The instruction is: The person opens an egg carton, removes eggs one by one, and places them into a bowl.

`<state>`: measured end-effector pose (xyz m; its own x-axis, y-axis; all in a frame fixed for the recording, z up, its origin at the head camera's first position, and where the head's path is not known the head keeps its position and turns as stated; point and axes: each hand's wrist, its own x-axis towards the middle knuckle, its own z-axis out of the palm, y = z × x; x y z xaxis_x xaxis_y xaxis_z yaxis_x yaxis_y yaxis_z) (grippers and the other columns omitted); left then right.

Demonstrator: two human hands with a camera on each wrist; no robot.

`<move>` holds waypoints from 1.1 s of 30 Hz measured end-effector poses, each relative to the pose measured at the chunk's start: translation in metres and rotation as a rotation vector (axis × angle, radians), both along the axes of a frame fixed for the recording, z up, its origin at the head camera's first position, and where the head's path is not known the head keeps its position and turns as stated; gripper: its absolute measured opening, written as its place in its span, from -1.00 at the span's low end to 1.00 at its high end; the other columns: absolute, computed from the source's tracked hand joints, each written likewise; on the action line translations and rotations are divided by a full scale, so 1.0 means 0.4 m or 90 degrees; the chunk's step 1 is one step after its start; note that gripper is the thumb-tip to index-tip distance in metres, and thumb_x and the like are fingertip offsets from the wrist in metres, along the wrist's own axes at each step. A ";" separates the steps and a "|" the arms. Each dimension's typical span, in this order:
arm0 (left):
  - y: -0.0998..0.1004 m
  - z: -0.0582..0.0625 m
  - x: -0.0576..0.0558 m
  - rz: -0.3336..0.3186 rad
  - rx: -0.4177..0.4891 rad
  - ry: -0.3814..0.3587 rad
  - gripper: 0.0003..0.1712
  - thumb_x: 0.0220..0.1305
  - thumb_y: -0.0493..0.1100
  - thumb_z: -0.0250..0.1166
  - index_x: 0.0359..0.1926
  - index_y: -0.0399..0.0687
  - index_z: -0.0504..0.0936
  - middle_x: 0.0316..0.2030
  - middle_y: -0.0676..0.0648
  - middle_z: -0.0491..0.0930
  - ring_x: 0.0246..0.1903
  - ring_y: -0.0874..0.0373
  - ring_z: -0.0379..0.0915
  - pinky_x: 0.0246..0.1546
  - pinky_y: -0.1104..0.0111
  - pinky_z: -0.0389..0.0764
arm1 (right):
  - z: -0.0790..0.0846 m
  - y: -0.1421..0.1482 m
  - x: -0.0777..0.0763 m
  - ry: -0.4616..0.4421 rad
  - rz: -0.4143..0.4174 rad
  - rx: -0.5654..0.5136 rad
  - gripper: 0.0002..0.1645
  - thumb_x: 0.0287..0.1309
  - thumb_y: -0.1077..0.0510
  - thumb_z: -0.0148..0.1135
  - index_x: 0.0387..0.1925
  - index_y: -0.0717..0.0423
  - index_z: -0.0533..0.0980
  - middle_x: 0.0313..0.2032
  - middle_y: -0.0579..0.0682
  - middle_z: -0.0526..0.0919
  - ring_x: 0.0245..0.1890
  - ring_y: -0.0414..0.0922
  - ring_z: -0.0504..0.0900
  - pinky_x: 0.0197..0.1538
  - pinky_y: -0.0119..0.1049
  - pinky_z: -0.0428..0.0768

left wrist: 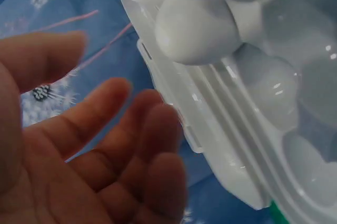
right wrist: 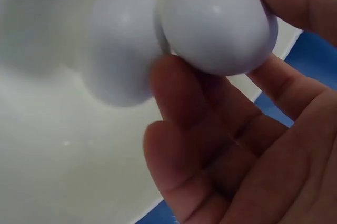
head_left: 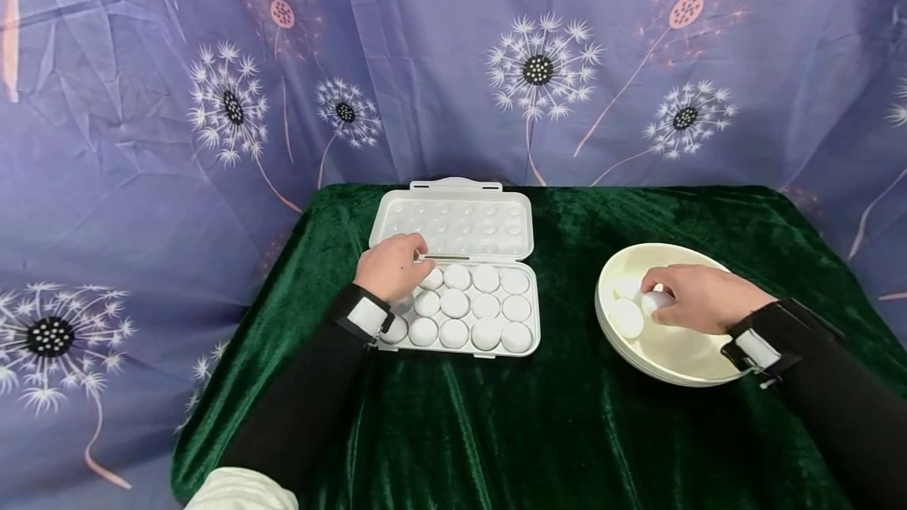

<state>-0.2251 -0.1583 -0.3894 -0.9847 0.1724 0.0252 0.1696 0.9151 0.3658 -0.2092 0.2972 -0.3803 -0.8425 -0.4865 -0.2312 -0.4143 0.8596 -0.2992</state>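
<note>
At the bowl's left side, my right hand (head_left: 708, 297) pinches a white egg (right wrist: 218, 21) between thumb and fingertips. Another egg (right wrist: 124, 45) lies right beside the held one, and a further white egg shows behind them in the head view. The cream bowl (head_left: 697, 356) surrounds them. Over the left end of a white plastic egg box (head_left: 535, 309) is my left hand (head_left: 393, 266), its fingers loosely bent with nothing in them. Rows of white eggs (head_left: 454, 303) sit in the box; bare hollows (left wrist: 268, 82) show in the left wrist view.
The box's clear lid (head_left: 453, 223) lies folded back behind it, its dimpled inside facing up. A dark green velvet cloth (head_left: 439, 431) covers the table, with box on the left and bowl on the right. Behind hangs a purple dandelion-print curtain (head_left: 439, 101).
</note>
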 end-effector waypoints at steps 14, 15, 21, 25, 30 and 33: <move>0.023 -0.010 -0.050 -0.022 -0.091 -0.078 -0.74 0.34 0.03 0.33 -0.02 0.10 0.70 -0.38 0.08 0.67 -0.35 0.10 0.55 -0.24 0.14 0.55 | -0.046 -0.007 -0.027 0.001 0.054 0.007 -0.74 0.01 0.22 0.40 -0.37 -0.16 0.48 -0.50 -0.22 0.37 -0.52 -0.25 0.28 -0.37 -0.31 0.19; 0.026 -0.012 -0.051 -0.022 -0.094 -0.079 -0.74 0.33 0.03 0.33 -0.02 0.10 0.70 -0.35 0.08 0.67 -0.34 0.11 0.55 -0.23 0.15 0.55 | -0.046 -0.008 -0.025 0.000 0.052 0.004 -0.74 0.02 0.22 0.40 -0.37 -0.16 0.48 -0.49 -0.21 0.38 -0.52 -0.24 0.28 -0.37 -0.30 0.19; 0.034 -0.023 -0.057 -0.035 -0.111 -0.085 -0.73 0.29 0.01 0.38 -0.01 0.13 0.72 -0.17 0.04 0.71 -0.24 0.09 0.58 -0.18 0.16 0.57 | -0.044 -0.008 -0.019 -0.002 0.032 0.004 -0.79 0.10 0.20 0.36 -0.25 -0.16 0.57 -0.40 -0.20 0.47 -0.47 -0.21 0.33 -0.33 -0.26 0.23; 0.034 -0.029 -0.066 -0.038 -0.121 -0.095 -0.71 0.29 0.01 0.40 0.00 0.13 0.71 -0.08 0.02 0.70 -0.19 0.07 0.59 -0.14 0.14 0.56 | -0.047 -0.008 -0.016 0.008 0.017 0.002 -0.74 0.15 0.15 0.37 -0.09 -0.11 0.62 -0.28 -0.19 0.58 -0.38 -0.18 0.42 -0.27 -0.22 0.34; 0.040 -0.034 -0.072 -0.038 -0.135 -0.097 -0.71 0.26 -0.02 0.40 0.00 0.12 0.70 -0.08 0.00 0.70 -0.20 0.04 0.59 -0.13 0.11 0.56 | -0.044 -0.011 -0.009 0.023 0.008 0.000 -0.68 0.18 0.09 0.38 0.00 -0.06 0.63 -0.20 -0.14 0.64 -0.28 -0.17 0.51 -0.20 -0.17 0.46; 0.044 -0.036 -0.071 -0.040 -0.131 -0.095 -0.72 0.25 -0.05 0.41 -0.02 0.09 0.70 -0.10 0.00 0.69 -0.22 0.04 0.58 -0.15 0.12 0.55 | -0.037 -0.012 -0.002 0.016 0.003 -0.001 -0.67 0.24 0.06 0.35 0.04 -0.04 0.62 -0.18 -0.12 0.64 -0.25 -0.17 0.54 -0.18 -0.14 0.50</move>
<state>-0.2535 -0.1409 -0.4039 -0.9622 0.2192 -0.1613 0.1861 0.9624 0.1979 -0.2101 0.2924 -0.3950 -0.8458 -0.4909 -0.2091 -0.4255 0.8570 -0.2908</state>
